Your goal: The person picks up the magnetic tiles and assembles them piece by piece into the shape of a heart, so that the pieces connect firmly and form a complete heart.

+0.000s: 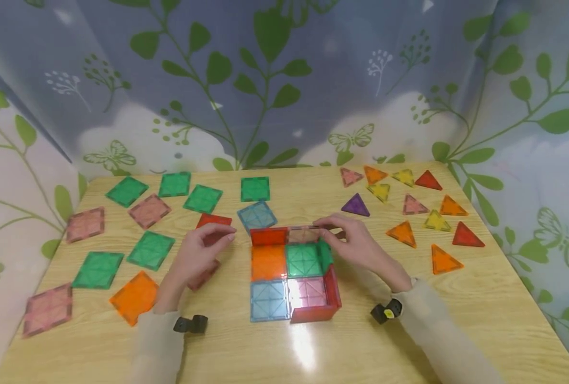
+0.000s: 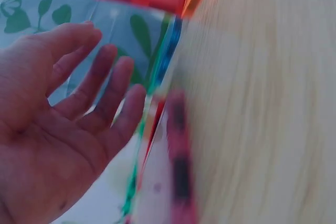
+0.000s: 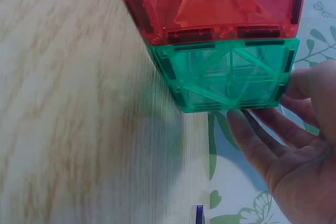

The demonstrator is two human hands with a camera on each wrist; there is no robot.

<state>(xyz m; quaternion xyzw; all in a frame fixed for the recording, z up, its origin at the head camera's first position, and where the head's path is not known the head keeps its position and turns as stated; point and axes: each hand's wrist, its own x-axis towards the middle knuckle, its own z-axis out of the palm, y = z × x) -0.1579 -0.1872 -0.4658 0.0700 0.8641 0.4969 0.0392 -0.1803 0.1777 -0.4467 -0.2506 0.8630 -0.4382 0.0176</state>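
Observation:
A low structure of translucent magnetic tiles stands before me. Its base has an orange tile (image 1: pixel 267 262), a green tile (image 1: pixel 303 261), a light blue tile (image 1: pixel 269 301) and a pink tile (image 1: pixel 308 292). Upright along the back are a red tile (image 1: pixel 269 237) and a pink wall tile (image 1: pixel 303 234); a green wall tile (image 3: pixel 231 77) and red tiles (image 3: pixel 220 3) line the right and front right. My right hand (image 1: pixel 361 248) pinches the pink wall tile at the back right corner. My left hand (image 1: pixel 200 256), fingers relaxed and holding nothing, hovers over a loose red tile (image 1: pixel 215 219).
Loose square tiles lie on the left, among them a green square (image 1: pixel 151 250), an orange square (image 1: pixel 134 296) and a blue square (image 1: pixel 257 216). Several triangles, including a purple triangle (image 1: pixel 356 205), are spread at the right. A patterned curtain (image 1: pixel 284 106) hangs behind the table (image 1: pixel 361 346).

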